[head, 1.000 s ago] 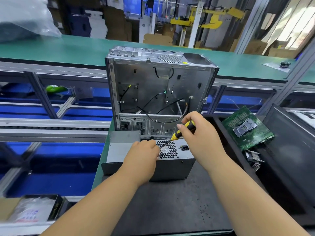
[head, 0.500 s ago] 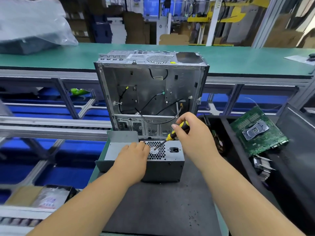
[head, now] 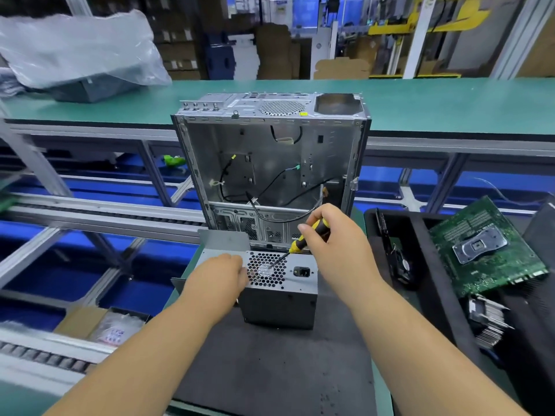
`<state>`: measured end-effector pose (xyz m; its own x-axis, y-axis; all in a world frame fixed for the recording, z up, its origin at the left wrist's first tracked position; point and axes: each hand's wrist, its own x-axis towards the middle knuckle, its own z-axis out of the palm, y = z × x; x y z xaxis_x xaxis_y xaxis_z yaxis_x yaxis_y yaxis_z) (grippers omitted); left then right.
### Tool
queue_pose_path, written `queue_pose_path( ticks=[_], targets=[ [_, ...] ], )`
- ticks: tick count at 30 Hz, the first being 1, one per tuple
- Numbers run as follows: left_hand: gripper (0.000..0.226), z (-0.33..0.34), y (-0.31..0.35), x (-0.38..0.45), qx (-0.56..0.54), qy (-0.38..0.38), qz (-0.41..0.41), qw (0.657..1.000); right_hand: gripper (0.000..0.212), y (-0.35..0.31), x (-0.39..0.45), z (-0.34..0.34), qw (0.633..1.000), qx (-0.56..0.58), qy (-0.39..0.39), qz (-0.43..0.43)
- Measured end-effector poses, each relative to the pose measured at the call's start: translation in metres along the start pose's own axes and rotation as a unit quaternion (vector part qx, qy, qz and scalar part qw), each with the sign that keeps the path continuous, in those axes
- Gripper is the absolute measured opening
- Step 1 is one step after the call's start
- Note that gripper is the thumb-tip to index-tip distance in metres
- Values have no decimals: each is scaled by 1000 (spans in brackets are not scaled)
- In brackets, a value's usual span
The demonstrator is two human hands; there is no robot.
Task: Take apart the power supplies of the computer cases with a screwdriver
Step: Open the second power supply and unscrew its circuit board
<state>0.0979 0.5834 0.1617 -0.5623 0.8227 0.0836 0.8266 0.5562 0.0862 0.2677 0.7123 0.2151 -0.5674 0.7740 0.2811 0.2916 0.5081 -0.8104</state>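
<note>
- Since one second ago, the tip of my screwdriver (head: 303,241) has come away from the spot beside my left fingers and now sits over the middle of the fan grille; both hands keep the same places on the box.
- My right hand (head: 336,250) is curled around the yellow and black handle and pinches it near the shaft.
- My left hand (head: 217,279) lies on the top of the power supply (head: 279,291), fingers bent down over it, pressing it so it does not slide. Whether they hook an edge, I cannot tell.
- For a good step, I think I must seat the tip fully in a screw head before turning, keep the shaft straight over the screw, and hold the box firm.
- This power supply stands on the dark mat (head: 270,370), just in front of the open computer case (head: 270,163). Its grille face with the socket points up; its long axis runs left to right.
- To my right, a green circuit board (head: 486,250) lies in a black tray (head: 420,265).
</note>
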Motion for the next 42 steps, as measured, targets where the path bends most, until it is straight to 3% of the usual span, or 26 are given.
queue_pose_path(
  ticks=[4,8,10,15,19,23,25,28,33,42],
  targets=[
    [33,-6,4,-1,-260,56,-74,961,19,15,2,-6,996,70,56,18],
    [19,1,39,-3,-388,46,-69,918,27,48,-2,-21,967,177,87,160],
    [19,4,65,-2,-394,29,-23,918,31,65,-4,-35,946,231,95,207],
    [12,21,149,-9,-367,-31,135,920,33,104,-15,-85,933,230,149,233],
    [22,51,206,-17,-350,-79,128,924,30,132,-34,-119,921,236,188,246],
    [18,69,250,-14,-429,-107,92,892,30,154,-52,-148,919,220,203,257],
    [27,74,268,-13,-450,-133,98,878,29,161,-58,-160,915,217,210,266],
    [35,82,285,-16,-424,-150,99,888,28,169,-66,-171,915,208,213,272],
    [25,75,278,-14,-408,-121,97,900,25,173,-68,-180,916,210,208,273],
    [21,26,212,5,-396,10,70,916,18,144,-40,-151,936,232,154,217]
  ],
)
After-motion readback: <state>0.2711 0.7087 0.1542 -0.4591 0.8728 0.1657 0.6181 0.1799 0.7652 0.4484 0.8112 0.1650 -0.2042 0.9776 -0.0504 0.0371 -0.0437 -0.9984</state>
